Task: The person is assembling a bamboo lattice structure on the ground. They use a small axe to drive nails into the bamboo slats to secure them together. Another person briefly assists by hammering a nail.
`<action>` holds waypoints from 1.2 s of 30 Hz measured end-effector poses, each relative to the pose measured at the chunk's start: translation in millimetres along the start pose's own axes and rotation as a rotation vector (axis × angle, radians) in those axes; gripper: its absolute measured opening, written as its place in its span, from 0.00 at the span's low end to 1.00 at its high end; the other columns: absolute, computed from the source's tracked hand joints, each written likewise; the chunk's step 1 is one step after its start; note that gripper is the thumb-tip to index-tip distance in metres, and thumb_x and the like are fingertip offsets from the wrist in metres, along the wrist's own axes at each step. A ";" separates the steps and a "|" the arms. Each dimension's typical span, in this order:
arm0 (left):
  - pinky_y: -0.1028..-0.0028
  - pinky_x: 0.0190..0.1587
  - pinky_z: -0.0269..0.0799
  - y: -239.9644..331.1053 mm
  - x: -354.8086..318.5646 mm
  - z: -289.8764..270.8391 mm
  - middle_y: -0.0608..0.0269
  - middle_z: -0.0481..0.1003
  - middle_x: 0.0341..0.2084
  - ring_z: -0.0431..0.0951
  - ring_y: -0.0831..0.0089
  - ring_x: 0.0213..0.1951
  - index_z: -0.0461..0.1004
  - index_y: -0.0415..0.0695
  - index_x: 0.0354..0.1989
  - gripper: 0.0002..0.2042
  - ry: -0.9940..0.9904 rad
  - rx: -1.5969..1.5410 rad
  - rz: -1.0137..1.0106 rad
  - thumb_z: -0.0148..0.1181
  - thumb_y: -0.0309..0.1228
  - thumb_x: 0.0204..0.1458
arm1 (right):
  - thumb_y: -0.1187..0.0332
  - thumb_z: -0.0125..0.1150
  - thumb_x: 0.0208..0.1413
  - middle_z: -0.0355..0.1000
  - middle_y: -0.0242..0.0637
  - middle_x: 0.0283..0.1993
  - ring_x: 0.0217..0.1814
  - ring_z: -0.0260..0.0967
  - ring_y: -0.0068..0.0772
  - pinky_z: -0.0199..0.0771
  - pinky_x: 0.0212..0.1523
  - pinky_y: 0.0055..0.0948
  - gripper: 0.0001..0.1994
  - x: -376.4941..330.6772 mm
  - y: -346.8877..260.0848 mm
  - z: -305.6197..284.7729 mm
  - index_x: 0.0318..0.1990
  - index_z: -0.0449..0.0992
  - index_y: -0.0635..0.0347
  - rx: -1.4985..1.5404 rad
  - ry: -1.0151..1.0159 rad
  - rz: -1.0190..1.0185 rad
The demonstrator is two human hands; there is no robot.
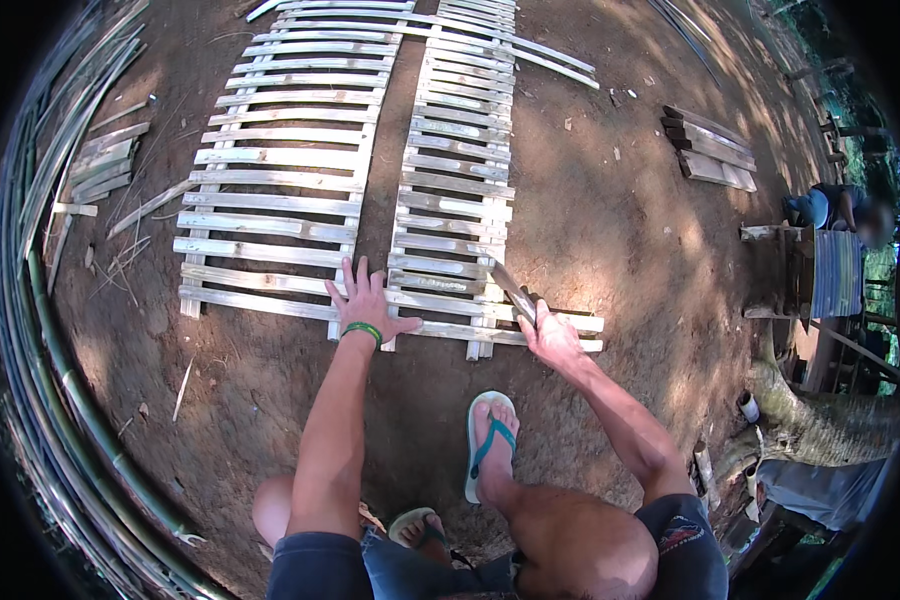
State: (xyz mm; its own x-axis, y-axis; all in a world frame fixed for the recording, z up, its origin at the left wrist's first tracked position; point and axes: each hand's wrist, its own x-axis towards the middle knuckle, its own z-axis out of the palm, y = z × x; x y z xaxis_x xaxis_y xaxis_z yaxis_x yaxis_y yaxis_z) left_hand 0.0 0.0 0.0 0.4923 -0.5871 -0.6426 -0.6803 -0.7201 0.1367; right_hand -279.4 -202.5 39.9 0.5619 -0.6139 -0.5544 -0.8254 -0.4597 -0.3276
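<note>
Two ladder-like panels of pale split-bamboo slats lie on the ground before me, a wider left panel (270,202) and a narrower right panel (452,200). My left hand (365,303) lies with spread fingers across the near slats, at the gap between the panels. In my right hand (555,337) is a long knife (513,289), its greyish blade slanting up and left over the right panel's edge. The hand's fingers are wrapped round its handle, which they mostly hide. Near the knife, the lowest slats (580,324) stick out past the right panel's side rail.
Long green bamboo poles (65,375) curve along the left. Short split pieces are stacked at left (103,163) and at upper right (711,150). Another person (832,207) is beside a table-like structure (836,272) at far right. A log (820,425) lies below that.
</note>
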 end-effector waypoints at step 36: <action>0.27 0.73 0.24 84.7 69.8 -26.2 0.45 0.21 0.81 0.21 0.40 0.80 0.27 0.44 0.82 0.77 -0.307 0.028 0.126 0.76 0.69 0.32 | 0.51 0.56 0.70 0.77 0.60 0.31 0.37 0.76 0.70 0.74 0.43 0.57 0.22 138.8 -47.3 -135.6 0.50 0.72 0.66 0.394 -0.060 0.072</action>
State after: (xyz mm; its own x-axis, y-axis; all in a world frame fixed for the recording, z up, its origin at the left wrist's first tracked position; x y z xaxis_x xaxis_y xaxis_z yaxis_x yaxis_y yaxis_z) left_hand -9.0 -111.7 -13.5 0.2195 -0.5289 -0.8198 -0.7420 -0.6360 0.2117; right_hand -155.0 -352.9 82.2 0.5076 -0.5914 -0.6265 -0.8264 -0.1287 -0.5481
